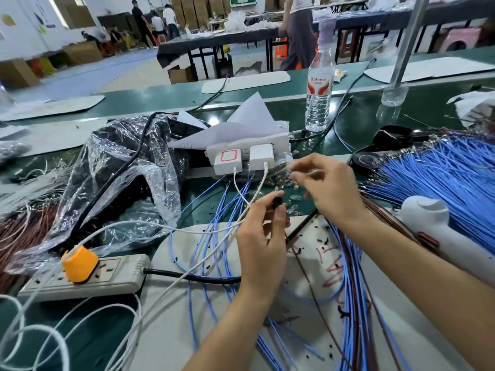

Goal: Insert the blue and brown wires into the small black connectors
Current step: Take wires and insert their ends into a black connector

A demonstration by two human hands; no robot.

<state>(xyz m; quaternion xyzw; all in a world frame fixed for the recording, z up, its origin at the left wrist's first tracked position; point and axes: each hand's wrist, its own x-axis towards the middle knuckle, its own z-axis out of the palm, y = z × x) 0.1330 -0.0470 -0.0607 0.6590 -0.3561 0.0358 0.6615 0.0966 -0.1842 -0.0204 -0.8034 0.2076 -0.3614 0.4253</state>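
White charger cables (235, 178) cross beside the left hand (261, 236), which pinches a black connector (277, 202), its axis hidden. The right hand (330, 188) curls, blurred, its hold unclear. Blue wires (455, 178) fan across the bench's right edge.

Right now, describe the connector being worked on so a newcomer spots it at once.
Start at the white charger block in the middle and drop to the left hand below it. The small black connector sits pinched at its fingertips, above the grey mat, unlike the loose black bits scattered on it.
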